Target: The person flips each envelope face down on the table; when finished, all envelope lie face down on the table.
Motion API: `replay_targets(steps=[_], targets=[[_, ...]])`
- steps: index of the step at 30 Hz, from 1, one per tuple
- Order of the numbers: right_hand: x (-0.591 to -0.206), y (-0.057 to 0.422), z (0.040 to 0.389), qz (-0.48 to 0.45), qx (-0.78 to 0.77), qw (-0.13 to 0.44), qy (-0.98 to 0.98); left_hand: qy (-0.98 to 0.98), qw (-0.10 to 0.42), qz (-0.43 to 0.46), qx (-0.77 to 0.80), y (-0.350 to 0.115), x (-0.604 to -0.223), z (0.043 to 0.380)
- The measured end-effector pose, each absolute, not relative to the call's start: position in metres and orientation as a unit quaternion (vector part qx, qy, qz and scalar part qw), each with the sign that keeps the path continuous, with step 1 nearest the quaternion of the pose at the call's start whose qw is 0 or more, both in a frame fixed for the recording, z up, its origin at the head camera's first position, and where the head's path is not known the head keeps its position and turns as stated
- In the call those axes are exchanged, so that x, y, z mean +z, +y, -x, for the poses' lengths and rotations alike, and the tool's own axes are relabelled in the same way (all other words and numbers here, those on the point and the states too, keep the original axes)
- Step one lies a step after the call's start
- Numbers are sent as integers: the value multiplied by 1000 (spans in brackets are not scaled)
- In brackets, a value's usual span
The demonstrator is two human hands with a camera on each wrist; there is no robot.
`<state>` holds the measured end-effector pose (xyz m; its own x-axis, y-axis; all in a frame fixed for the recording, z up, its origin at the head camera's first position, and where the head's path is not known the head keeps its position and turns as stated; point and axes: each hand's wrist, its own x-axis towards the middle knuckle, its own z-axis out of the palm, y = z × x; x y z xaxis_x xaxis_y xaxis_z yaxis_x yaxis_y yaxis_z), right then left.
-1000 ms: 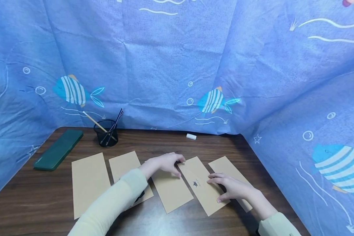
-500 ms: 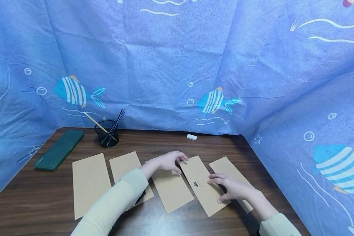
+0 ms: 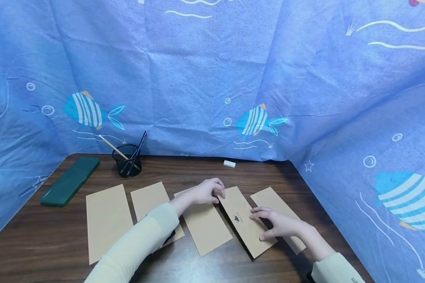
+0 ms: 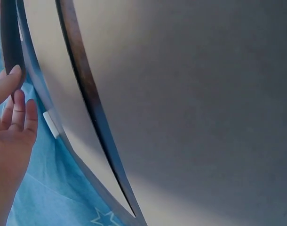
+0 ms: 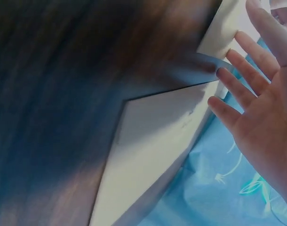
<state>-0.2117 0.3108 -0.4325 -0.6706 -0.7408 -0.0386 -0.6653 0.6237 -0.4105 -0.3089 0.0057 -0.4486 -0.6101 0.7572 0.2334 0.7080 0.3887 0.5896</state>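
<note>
A stiff brown card (image 3: 246, 232) with a small black logo lies fourth in a row on the wooden table, its left edge tilted up above the tabletop. My left hand (image 3: 204, 192) pinches that raised edge near the far left corner; in the left wrist view, thumb and fingers hold the dark underside strip (image 4: 11, 42). On the same card's right side rest the spread fingers of my right hand (image 3: 276, 224), with the thumb near its front corner. The right wrist view shows this hand (image 5: 266, 113) with fingers extended and fingertips at the pale card surface.
Other brown cards lie flat: one at far left (image 3: 108, 224), one partly under my left sleeve (image 3: 150, 194), one under my left hand (image 3: 209, 232), one at right (image 3: 269, 198). Behind them are a green case (image 3: 71, 181), a black mesh pen cup (image 3: 128, 161) and a white eraser (image 3: 229, 163).
The logo card's left edge has risen from the table, leaving a dark gap below it. My left fingers have moved slightly right and closed on that edge. The right hand has barely moved.
</note>
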Motion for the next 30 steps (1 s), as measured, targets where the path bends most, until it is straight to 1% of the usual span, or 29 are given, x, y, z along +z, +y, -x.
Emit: replay_targets(steps=[2,7,14,18,23,30], targets=[[-429,308,212,397,-192,95,893,832,25,-440,338,5,-449,310],[-414,299,211,405,-202,56,890,825,-3,-443,350,3,-449,313],[-394,282,205,393,-199,11,898,815,-17,-436,380,5,-445,314],[-388,273,202,384,-200,1,901,812,-30,-437,385,7,-440,312],[-386,266,200,402,-194,-13,895,811,-48,-435,388,8,-432,309],[-379,262,201,415,-238,7,878,815,-44,-413,405,11,-417,306]])
